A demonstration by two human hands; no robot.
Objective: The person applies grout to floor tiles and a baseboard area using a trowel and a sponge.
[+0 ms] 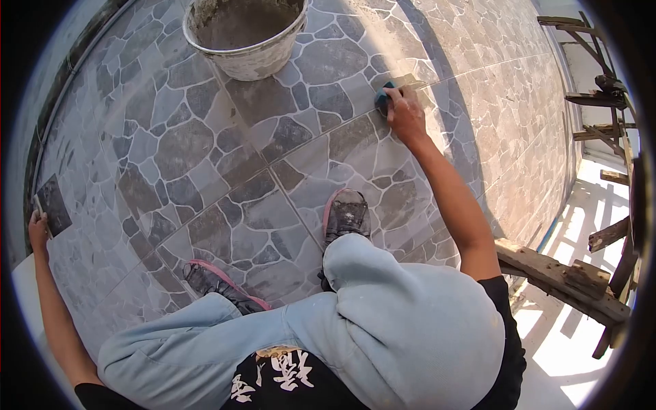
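Observation:
At the upper middle of the head view, my right hand (406, 115) is closed round a dark teal sponge-like block (383, 100), pressed on the stone-patterned floor tiles (184, 140). A small wet-looking patch shows beside it. Far to the left, my left hand (39, 227) grips the handle of a flat, dark rectangular trowel (53, 203), whose plate lies against the tiles. A whitish bucket (254, 63) with greyish contents stands at the top, left of my right hand.
My two shoes (347, 213) stand on the tiles below the bucket. Rough wooden beams (560, 273) and stacked timber line the right side. A pipe-like edge (51, 102) runs along the left. Sunlight and a curved shadow cross the upper right tiles.

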